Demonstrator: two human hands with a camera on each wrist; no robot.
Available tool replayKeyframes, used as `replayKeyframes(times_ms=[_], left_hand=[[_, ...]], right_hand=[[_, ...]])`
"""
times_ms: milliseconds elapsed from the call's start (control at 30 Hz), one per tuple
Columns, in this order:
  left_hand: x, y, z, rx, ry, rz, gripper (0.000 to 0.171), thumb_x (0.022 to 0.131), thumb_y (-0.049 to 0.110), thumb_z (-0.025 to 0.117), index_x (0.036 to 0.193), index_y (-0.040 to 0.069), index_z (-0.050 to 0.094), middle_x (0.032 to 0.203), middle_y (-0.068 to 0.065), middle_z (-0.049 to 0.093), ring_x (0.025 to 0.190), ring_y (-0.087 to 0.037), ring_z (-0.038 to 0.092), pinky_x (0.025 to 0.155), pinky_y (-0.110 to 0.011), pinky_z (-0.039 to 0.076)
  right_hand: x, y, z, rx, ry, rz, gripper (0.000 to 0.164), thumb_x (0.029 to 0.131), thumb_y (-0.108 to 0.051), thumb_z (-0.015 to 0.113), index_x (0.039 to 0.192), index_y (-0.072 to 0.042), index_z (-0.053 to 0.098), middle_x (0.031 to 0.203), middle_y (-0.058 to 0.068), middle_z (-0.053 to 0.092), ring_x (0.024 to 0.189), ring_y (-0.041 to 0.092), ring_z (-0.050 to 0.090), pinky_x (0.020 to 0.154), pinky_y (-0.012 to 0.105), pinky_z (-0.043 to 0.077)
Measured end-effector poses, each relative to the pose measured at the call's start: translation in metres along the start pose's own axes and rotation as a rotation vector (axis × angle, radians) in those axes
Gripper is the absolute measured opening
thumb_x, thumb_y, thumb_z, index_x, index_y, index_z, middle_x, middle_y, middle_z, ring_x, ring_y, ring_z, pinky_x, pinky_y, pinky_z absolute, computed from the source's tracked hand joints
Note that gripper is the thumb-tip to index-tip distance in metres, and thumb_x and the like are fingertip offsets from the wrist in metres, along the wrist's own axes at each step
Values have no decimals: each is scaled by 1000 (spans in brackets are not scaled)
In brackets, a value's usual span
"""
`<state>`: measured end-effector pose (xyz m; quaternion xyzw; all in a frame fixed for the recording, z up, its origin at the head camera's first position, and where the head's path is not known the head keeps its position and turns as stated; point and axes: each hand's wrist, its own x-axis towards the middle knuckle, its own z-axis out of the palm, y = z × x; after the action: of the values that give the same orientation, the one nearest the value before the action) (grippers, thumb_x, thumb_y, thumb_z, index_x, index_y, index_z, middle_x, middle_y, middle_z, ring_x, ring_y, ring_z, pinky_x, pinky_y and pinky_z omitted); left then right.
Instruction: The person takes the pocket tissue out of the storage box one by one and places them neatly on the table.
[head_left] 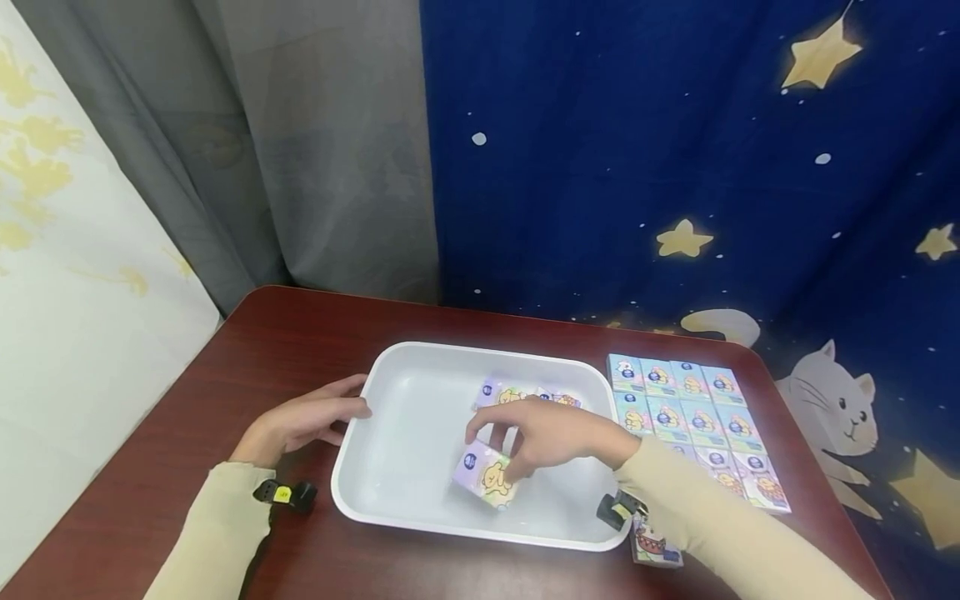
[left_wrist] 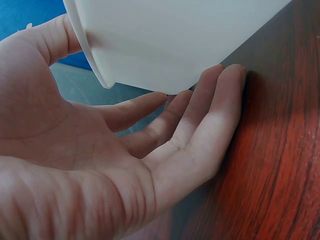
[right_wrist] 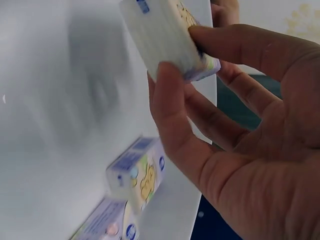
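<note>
My left hand (head_left: 315,421) holds the left side of a white plastic tray (head_left: 480,533), thumb at the rim and fingers against the outer wall, as the left wrist view shows. Over the tray's floor, my right hand (head_left: 555,429) pinches a small tissue pack (head_left: 477,479) between thumb and fingers. The pack is tilted, with a lilac wrapper and a yellow cartoon animal; its pale side shows in the right wrist view. Two similar tissue packs, one pack (right_wrist: 142,172) and another pack (right_wrist: 107,222), lie end to end inside the tray along its far side.
Several tissue packs (head_left: 702,421) lie in rows on the dark red wooden table (head_left: 420,575), right of the tray. One more pack (head_left: 654,546) sits by the tray's near right corner, partly under the right sleeve. A blue starry curtain (head_left: 570,208) hangs behind the table.
</note>
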<state>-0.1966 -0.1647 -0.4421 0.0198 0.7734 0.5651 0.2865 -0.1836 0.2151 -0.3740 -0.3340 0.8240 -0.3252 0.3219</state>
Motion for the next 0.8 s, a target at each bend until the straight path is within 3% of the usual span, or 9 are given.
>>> replayKeyframes(times_ms=[167,533,800], left_hand=[[0,-1,0,-4,-5,6,80,100,22,65,170,4,29,135,-19,67,109,-33,72,94,-55,62],[-1,-2,-1,-10,-9,5,81,101,22,65,170,4,28,137,-19,66,110,-33,72,94,-55,62],[-1,-3,-1,-17,-16,8,81,101,22,65,171,4,28,137,-19,65,110,-33,71,94,-55,62]], right_hand=[[-14,10,-6,75,21,47,59,85,-4,91,133,-33,72,111,-4,70,91,23,74,76,36,63],[-50,34,-18,288,47,37,62,85,1,89,141,-14,67,115,12,69,88,32,75,73,45,66],[-83,52,-19,367,78,51,63,88,-4,90,143,-12,60,117,16,65,86,34,73,76,43,66]])
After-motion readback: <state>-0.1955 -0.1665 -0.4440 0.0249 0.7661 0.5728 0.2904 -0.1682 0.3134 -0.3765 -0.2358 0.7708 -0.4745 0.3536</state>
